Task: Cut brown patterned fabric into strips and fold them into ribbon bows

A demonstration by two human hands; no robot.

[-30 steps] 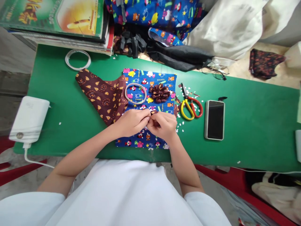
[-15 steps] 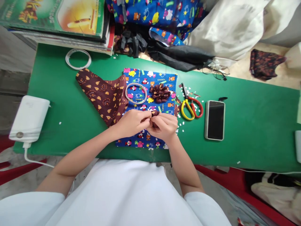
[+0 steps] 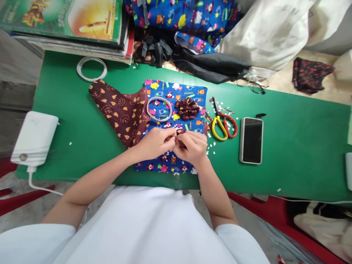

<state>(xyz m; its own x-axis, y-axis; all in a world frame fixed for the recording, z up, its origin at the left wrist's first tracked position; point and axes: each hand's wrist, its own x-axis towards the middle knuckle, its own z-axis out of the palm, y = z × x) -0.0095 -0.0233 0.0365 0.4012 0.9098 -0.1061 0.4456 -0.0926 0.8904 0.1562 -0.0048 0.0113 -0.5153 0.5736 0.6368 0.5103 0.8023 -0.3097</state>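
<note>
Both hands meet over a blue cartoon-print cloth point(image 3: 154, 165) on the green table. My left hand point(image 3: 158, 143) pinches one side of a small piece of dark brown fabric point(image 3: 180, 131). My right hand point(image 3: 192, 146) is closed on the same piece, its fingertips touching the left ones; most of the fabric is hidden. Just beyond the hands lies a gathered brown scrunchie point(image 3: 187, 108). A pale ring-shaped band point(image 3: 159, 109) rests on the cloth, left of the scrunchie. Brown leaf-print fabric point(image 3: 118, 110) spreads to the left, its edge lying by the cloth.
Scissors point(image 3: 224, 124) with yellow and red handles lie to the right among white scraps. Beyond them is a phone point(image 3: 251, 140). A white power bank point(image 3: 35, 138) with a cable sits at left. A white ring roll point(image 3: 91, 69) lies near stacked books point(image 3: 82, 47); black cloth point(image 3: 211, 66) is behind.
Both hands stay in nearly the same place, with only a slight shift of the fingers on the brown fabric. Everything else looks the same.
</note>
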